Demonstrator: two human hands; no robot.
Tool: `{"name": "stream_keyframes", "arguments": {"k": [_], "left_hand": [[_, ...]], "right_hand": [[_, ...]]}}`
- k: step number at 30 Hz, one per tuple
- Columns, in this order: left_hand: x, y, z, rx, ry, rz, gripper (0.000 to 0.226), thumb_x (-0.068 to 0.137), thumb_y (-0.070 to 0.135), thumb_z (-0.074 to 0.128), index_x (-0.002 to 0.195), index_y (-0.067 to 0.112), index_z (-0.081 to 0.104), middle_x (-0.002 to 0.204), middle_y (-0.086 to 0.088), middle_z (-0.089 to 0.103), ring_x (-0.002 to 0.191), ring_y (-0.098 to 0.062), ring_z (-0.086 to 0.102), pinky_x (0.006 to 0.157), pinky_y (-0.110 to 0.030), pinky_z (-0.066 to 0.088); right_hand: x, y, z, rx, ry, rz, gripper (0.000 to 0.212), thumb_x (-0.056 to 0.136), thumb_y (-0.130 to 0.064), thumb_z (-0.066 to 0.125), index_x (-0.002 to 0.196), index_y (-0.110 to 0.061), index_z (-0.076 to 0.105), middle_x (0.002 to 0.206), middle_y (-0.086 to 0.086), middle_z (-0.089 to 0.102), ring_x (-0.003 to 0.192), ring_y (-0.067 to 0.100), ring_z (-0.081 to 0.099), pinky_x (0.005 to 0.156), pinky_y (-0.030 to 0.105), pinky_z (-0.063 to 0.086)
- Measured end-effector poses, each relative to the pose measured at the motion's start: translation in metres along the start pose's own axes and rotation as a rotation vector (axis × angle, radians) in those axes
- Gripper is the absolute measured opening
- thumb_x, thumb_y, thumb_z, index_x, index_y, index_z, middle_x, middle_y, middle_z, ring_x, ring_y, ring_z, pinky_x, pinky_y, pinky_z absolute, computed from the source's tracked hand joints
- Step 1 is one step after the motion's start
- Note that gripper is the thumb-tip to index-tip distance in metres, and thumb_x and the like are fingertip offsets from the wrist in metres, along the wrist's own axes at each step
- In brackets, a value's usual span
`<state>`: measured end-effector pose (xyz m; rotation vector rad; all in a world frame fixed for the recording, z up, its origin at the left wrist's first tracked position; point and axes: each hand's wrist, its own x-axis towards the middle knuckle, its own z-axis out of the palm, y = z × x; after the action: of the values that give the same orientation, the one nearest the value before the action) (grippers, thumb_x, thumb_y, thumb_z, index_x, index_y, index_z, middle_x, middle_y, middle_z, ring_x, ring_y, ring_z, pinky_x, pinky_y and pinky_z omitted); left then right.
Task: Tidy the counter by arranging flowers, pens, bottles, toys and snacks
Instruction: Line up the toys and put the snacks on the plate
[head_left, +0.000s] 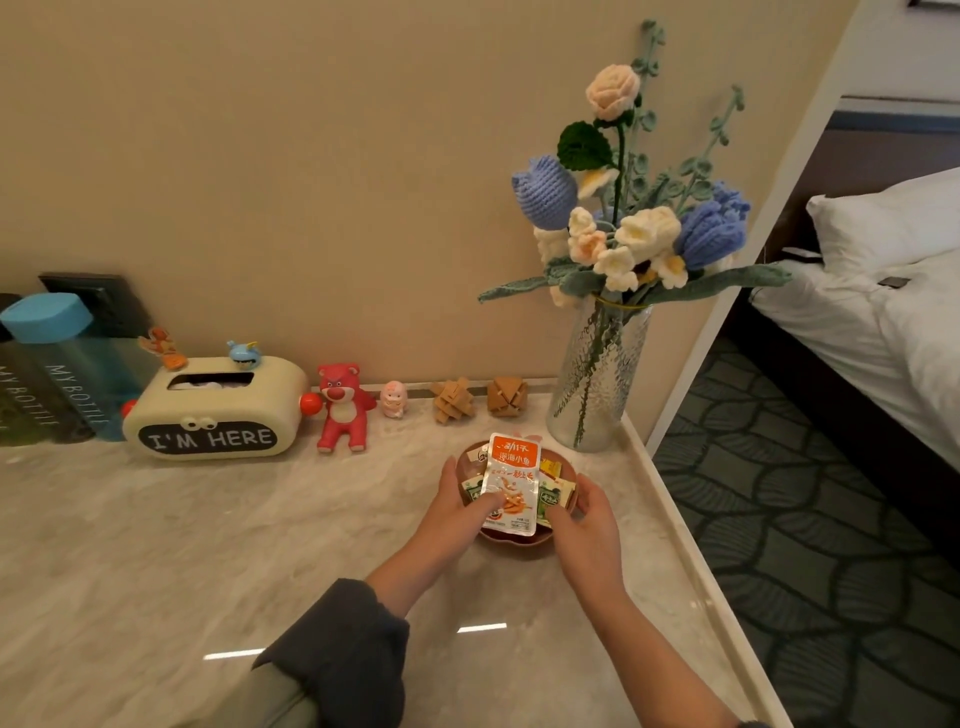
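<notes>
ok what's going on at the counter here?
A person has both hands around a small round reddish-brown bowl of snack packets on the pale marble counter. The left hand grips its left side, thumb on the orange-and-white foil packet lying on top; the right hand grips the right side. The bowl sits just in front of the clear glass vase of crocheted flowers. A row of small toys lines the wall.

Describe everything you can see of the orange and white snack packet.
The snack packet is a flat, glossy sealed pouch, orange on top with white characters, silvery-white below with a picture of orange food. It lies face up on smaller packets in the brown bowl. The thumb of the left hand presses its lower part; the right hand holds the bowl's rim.
</notes>
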<state>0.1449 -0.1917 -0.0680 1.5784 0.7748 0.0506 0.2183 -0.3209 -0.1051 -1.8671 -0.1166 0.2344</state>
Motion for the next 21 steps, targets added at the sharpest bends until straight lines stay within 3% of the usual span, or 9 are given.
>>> {"name": "stream_keyframes", "arguments": {"k": [4,9,13,18,21], "left_hand": [[0.006,0.006,0.002,0.008,-0.001,0.016,0.082,0.092,0.021,0.061,0.153,0.019,0.006,0.153,-0.001,0.034,0.135,-0.019,0.040,0.089,-0.020,0.032],[0.012,0.012,0.006,0.022,0.021,0.038,0.072,0.090,0.013,0.063,0.148,0.016,0.020,0.149,-0.004,0.039,0.132,-0.019,0.043,0.087,-0.020,0.035],[0.021,0.013,0.005,0.015,0.035,0.023,0.078,0.089,0.013,0.065,0.149,0.016,0.017,0.150,-0.005,0.038,0.133,-0.022,0.043,0.088,-0.022,0.037],[0.028,0.012,0.002,0.057,0.043,-0.019,0.081,0.086,0.018,0.068,0.149,0.017,0.018,0.149,-0.006,0.039,0.129,-0.022,0.045,0.094,-0.027,0.040],[0.028,0.012,-0.001,0.080,0.034,-0.041,0.093,0.082,0.026,0.070,0.153,0.022,0.009,0.154,-0.005,0.031,0.136,-0.025,0.040,0.110,-0.039,0.036]], "right_hand": [[0.012,-0.002,0.003,-0.029,-0.007,-0.011,0.049,0.090,-0.010,0.061,0.136,-0.022,0.050,0.127,-0.003,0.062,0.110,0.013,0.060,0.089,0.031,0.055],[0.023,-0.004,0.002,-0.028,0.009,-0.018,0.048,0.091,-0.008,0.059,0.136,-0.023,0.050,0.124,-0.002,0.063,0.107,0.013,0.062,0.088,0.033,0.056],[0.030,-0.002,0.005,-0.046,0.013,-0.024,0.046,0.090,-0.010,0.059,0.135,-0.021,0.052,0.123,-0.002,0.065,0.106,0.013,0.063,0.086,0.032,0.057],[0.035,0.000,0.006,-0.056,0.008,-0.019,0.047,0.091,-0.010,0.059,0.137,-0.019,0.050,0.123,-0.001,0.064,0.101,0.011,0.062,0.071,0.016,0.050],[0.035,0.000,0.006,-0.058,0.006,-0.017,0.048,0.091,-0.009,0.059,0.137,-0.019,0.050,0.120,-0.005,0.063,0.101,0.009,0.061,0.067,0.011,0.046]]}}
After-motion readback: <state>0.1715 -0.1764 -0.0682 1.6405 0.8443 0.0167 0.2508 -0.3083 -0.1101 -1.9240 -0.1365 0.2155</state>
